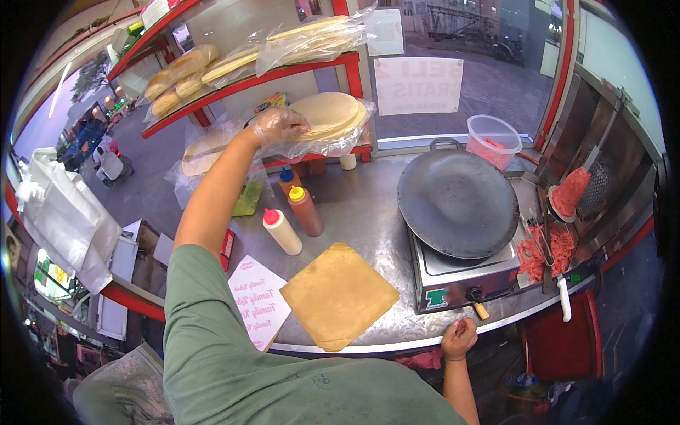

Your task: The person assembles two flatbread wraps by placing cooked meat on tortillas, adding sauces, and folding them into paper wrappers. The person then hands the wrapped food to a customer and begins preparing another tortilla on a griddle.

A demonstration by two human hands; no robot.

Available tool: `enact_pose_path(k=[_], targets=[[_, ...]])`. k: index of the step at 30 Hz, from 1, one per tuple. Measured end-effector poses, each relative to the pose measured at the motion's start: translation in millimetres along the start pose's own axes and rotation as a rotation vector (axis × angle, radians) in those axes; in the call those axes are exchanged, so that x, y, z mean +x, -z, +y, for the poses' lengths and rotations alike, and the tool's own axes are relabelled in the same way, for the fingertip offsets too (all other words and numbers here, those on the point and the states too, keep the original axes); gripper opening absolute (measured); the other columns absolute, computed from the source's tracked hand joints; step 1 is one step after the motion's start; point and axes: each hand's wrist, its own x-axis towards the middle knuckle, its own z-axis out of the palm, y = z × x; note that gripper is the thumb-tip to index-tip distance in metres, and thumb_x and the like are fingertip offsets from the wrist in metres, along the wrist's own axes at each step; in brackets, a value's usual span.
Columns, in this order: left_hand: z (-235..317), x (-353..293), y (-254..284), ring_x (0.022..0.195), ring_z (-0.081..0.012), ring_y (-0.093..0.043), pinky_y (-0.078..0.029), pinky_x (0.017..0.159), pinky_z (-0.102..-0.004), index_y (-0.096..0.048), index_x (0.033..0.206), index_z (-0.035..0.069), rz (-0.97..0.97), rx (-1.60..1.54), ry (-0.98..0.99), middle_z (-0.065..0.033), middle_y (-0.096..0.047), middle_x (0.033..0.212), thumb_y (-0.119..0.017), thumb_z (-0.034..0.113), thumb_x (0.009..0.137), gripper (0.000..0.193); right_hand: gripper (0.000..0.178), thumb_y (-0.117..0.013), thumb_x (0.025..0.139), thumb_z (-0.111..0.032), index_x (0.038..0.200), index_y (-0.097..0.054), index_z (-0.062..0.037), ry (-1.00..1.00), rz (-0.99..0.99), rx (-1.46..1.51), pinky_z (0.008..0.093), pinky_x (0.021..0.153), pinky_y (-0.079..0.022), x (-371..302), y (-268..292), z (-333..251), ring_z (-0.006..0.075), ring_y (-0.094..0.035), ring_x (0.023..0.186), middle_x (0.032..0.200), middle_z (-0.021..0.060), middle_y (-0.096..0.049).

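My left hand (280, 127), in a clear plastic glove, reaches up to the lower shelf. Its fingers pinch the near left edge of a stack of round flatbreads (326, 113) lying on an opened clear bag. How many flatbreads are in the pinch is hidden. My right hand (459, 338) is bare and low at the counter's front edge, its fingers curled closed with nothing visible in them. Just above it a wooden handle (482, 310) sticks out below the stove. A square of brown paper (340, 297) lies on the counter beside printed white wrapping paper (258, 301).
A dark domed griddle pan (458, 203) covers the gas stove (464, 276). Squeeze bottles (282, 232) stand left of centre. Shredded meat (559, 248), a white-handled knife (564, 297) and a meat spit (570, 193) are at right. Bagged bread (184, 74) fills the upper shelf.
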Motion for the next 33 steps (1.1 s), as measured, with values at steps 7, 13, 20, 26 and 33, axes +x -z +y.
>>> enact_pose_path(k=[7,13,20,26,33], targets=[[-8.7,-2.7,3.3,0.1,-0.0374,-0.068,-0.056,0.088,-0.0421,-0.065,0.124,0.006,0.104,0.113,-0.351,-0.0151,-0.071,0.111,-0.067,0.009,0.094,0.03,0.023,-0.064,0.089,0.002,0.111,-0.057,0.0038,0.011,0.016,-0.019,0.0397,0.053,-0.048,-0.8,-2.5,-0.1,0.0282,-0.058,0.055,0.075,0.012,-0.059],[5.7,0.5,-19.0,0.1,-0.0239,-0.067,-0.053,0.091,-0.0347,-0.062,0.131,0.005,-0.008,-0.673,0.176,-0.0101,-0.07,0.113,-0.065,0.017,0.096,0.037,0.023,-0.064,0.088,0.002,0.111,-0.057,0.0043,-0.002,0.012,-0.018,0.0393,0.053,-0.046,-4.5,-4.0,3.9,0.027,-0.057,0.055,0.076,0.0121,-0.059],[-8.2,-9.0,-18.2,0.1,-0.0253,-0.068,-0.055,0.092,-0.0365,-0.065,0.123,0.005,0.124,-0.125,-0.16,-0.0118,-0.067,0.124,-0.065,0.021,0.097,0.031,0.024,-0.063,0.088,0.002,0.111,-0.057,0.0042,-0.014,-0.007,0.017,0.0394,0.052,-0.045,-2.3,-3.0,2.2,0.0266,-0.056,0.054,0.075,0.0116,-0.058],[14.4,-4.8,-8.7,0.105,-0.0375,-0.068,-0.057,0.092,-0.0422,-0.069,0.108,0.008,0.232,0.24,-0.283,-0.0151,-0.067,0.124,-0.067,0.015,0.094,0.016,0.021,-0.063,0.088,0.001,0.108,-0.058,0.0031,0.017,0.016,-0.036,0.04,0.052,-0.045,1.9,-1.9,-0.8,0.0272,-0.056,0.055,0.077,0.0119,-0.058],[14.0,9.9,-7.8,0.108,-0.0381,-0.069,-0.056,0.092,-0.0451,-0.069,0.115,0.008,0.177,0.167,-0.162,-0.0178,-0.07,0.116,-0.068,0.017,0.093,0.023,0.019,-0.064,0.088,0.0,0.107,-0.058,0.0027,0.033,0.027,-0.047,0.0419,0.054,-0.044,6.3,-2.1,-5.9,0.0293,-0.056,0.058,0.077,0.0124,-0.058]])
